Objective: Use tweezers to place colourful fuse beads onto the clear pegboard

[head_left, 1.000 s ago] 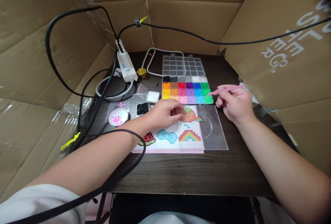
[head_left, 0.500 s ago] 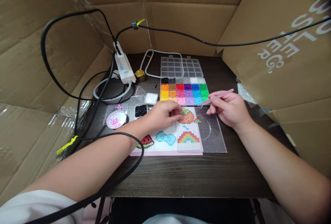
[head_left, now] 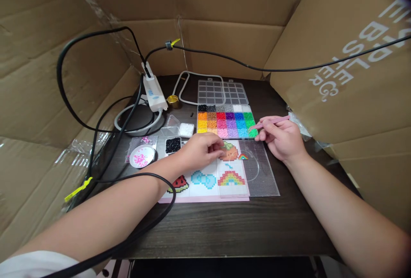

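Pink tweezers are held in my right hand, their tips over the green beads at the front right of the compartment bead box. My left hand rests over the pattern sheets, its fingers curled toward the thumb beside the orange fruit pattern; whatever they pinch, if anything, is hidden. The sheets also carry a rainbow pattern, a blue bow pattern and a partly covered watermelon pattern. A small beaded rainbow lies at the edge of the clear pegboard.
A white dish of pink beads sits on the left, partly on another pegboard. Small boxes hold black beads and white beads. A power strip, black cable and cardboard walls surround the table.
The tweezers' tips have moved from near the pegboard's upper edge to the green beads in the box. My left hand stays nearly in place; the whole view has shifted slightly.
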Demonstrator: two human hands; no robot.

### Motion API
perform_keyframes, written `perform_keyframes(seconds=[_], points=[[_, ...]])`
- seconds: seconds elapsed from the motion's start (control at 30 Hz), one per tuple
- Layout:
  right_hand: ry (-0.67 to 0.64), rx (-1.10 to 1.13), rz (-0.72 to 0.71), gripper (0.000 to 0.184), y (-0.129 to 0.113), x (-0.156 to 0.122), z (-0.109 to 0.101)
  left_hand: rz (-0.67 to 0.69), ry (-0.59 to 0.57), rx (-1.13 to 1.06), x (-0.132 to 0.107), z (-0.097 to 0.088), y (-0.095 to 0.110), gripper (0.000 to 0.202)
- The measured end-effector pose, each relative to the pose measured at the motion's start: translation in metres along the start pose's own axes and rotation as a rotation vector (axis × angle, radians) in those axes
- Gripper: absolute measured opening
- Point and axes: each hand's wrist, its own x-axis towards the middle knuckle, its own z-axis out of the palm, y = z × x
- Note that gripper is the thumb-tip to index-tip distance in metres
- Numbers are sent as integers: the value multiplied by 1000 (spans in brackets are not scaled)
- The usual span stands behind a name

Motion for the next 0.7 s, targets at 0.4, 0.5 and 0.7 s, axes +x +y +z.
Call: perform_keyframes(seconds=[0.4,0.5,0.7], points=[[243,-269,-100,22,6,11,15,71,-42,16,1,-4,4,13],[253,-240,-92,21,7,14,15,73,-40,17,1,-4,4,14],[215,-171,-98,25,9,26,16,65,-17,17,0,-2,2,13]])
